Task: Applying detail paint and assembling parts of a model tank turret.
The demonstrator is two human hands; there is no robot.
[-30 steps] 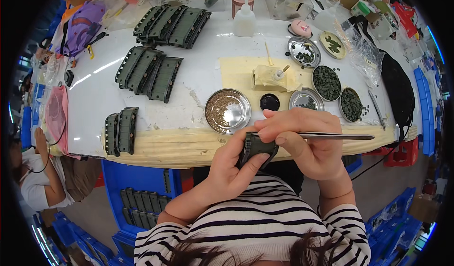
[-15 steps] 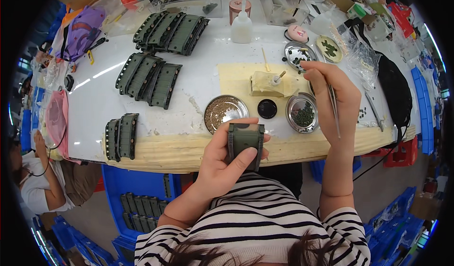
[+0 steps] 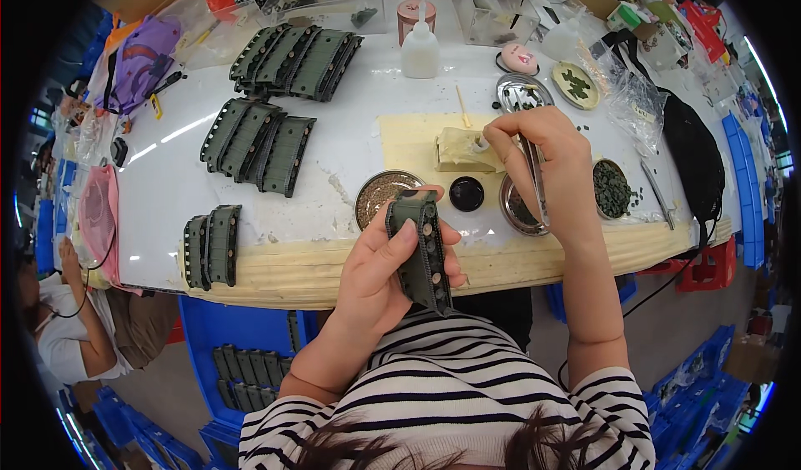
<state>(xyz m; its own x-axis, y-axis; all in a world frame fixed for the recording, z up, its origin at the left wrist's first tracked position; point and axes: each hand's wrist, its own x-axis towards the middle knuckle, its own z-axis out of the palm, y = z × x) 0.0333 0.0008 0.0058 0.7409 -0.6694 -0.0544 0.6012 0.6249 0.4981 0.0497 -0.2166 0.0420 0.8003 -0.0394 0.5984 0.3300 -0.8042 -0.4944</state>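
Note:
My left hand [image 3: 367, 274] is wrapped round a dark green curved plastic part [image 3: 407, 257], tilted so that its side with a row of bronze-coloured discs shows. A pair of metal tweezers [image 3: 534, 174] rests in my right hand [image 3: 555, 165], its tips pointing down. The thumb and forefinger of that hand are pinched together at the right end of a yellowish wrapped block [image 3: 455, 154]; the thin stick there is hidden by the fingers. Below the block sits a round black lid or pot [image 3: 466, 194]. A metal dish [image 3: 360, 207] of small brown pieces stands beyond my left hand.
Stacks of similar green parts [image 3: 296, 61] lie at the left. Dishes [image 3: 612, 215] of small green pieces stand at the right, near loose tweezers [image 3: 657, 190]. A white squeeze bottle [image 3: 420, 53] stands at the back. A blue crate [image 3: 196, 328] holds more parts below the table edge.
My right hand has moved left to the end of the wrapped block, tweezers still in it. My left hand has turned the green part so that its disc-lined side shows.

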